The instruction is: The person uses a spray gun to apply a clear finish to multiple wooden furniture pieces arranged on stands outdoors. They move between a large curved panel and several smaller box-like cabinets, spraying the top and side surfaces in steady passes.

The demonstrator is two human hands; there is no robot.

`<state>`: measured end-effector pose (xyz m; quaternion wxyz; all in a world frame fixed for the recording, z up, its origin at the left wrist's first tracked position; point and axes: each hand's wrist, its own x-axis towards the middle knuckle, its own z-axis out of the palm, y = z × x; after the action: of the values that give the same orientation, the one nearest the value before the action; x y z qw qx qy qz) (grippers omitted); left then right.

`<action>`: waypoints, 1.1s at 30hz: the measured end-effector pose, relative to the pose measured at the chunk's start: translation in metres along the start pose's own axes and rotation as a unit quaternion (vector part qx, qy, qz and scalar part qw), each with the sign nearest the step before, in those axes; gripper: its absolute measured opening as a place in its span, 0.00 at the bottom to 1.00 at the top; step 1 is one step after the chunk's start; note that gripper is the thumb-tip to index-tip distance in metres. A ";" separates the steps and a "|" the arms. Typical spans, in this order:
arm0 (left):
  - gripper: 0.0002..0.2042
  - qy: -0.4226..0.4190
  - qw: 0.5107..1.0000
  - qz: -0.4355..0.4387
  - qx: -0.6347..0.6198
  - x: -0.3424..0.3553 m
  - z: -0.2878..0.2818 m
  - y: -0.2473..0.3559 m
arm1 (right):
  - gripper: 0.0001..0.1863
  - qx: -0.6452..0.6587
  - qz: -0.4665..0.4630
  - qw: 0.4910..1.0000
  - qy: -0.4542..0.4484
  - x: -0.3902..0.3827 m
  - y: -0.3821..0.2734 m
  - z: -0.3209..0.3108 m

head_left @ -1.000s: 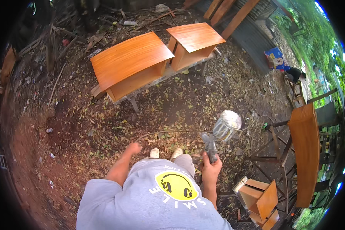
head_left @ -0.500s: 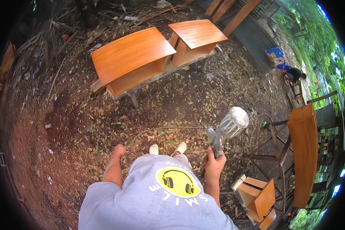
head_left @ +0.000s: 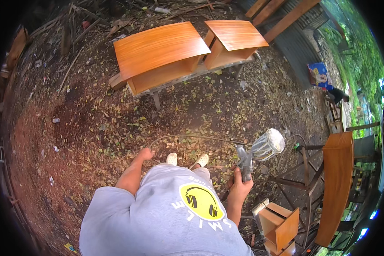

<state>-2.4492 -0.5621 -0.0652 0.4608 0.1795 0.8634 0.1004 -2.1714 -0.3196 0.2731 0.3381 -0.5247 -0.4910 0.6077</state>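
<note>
"Head view first: how are the person's hands?"

"Right hand (head_left: 240, 185) is wrapped around the grip of a grey spray gun (head_left: 245, 165), held out to the right of the body, its silver cup (head_left: 268, 146) leaning toward the far right. Left hand (head_left: 146, 154) is over on the left, beside the end of a visible stretch of thin hose (head_left: 192, 135); I can't tell whether it pinches that hose or is just curled next to it."

"What edges are about?"

"On the right, a wooden trestle (head_left: 291, 183) and a long curved wooden panel (head_left: 337, 183); nearer, a small cabinet (head_left: 286, 229). On the far side, a left cabinet (head_left: 162, 45) and a right cabinet (head_left: 237, 35) stand on a low table (head_left: 157, 101), tops jutting past their hollow fronts. Leaf-strewn ground (head_left: 200, 113) leaves wide room between that table and the pale clogs (head_left: 200, 161)."

"Any printing?"

"White lettering (head_left: 176, 205) curves around a yellow disc (head_left: 205, 198) with black headphones, on the grey shirt (head_left: 128, 226). Far right, a blue printed sheet or bag (head_left: 320, 75) shows an animal picture; its lettering is too small to make out. Another person (head_left: 339, 96) is just beside it."
</note>
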 end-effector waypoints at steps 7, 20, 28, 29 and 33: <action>0.19 -0.010 0.999 -0.011 0.044 0.014 0.009 -0.037 | 0.06 0.002 0.000 1.000 0.010 -0.008 -0.006 0.003; 0.15 -0.069 0.993 0.058 -0.070 -0.013 -0.014 0.055 | 0.06 -0.014 -0.018 1.000 0.005 -0.004 -0.005 0.003; 0.16 -0.038 0.993 0.095 0.051 0.016 0.010 0.038 | 0.05 -0.012 -0.028 0.999 -0.036 0.002 0.004 0.003; 0.16 -0.040 0.994 0.089 0.057 0.021 0.013 0.029 | 0.07 -0.013 -0.032 0.999 -0.033 0.001 0.004 0.005; 0.16 -0.024 0.995 0.059 0.079 0.024 0.018 -0.003 | 0.08 -0.013 -0.039 0.999 -0.030 0.004 0.006 0.006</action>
<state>-2.4470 -0.5555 -0.0944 0.4592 0.2677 0.8453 0.0547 -2.1772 -0.3190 0.2662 0.3395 -0.4916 -0.5288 0.6029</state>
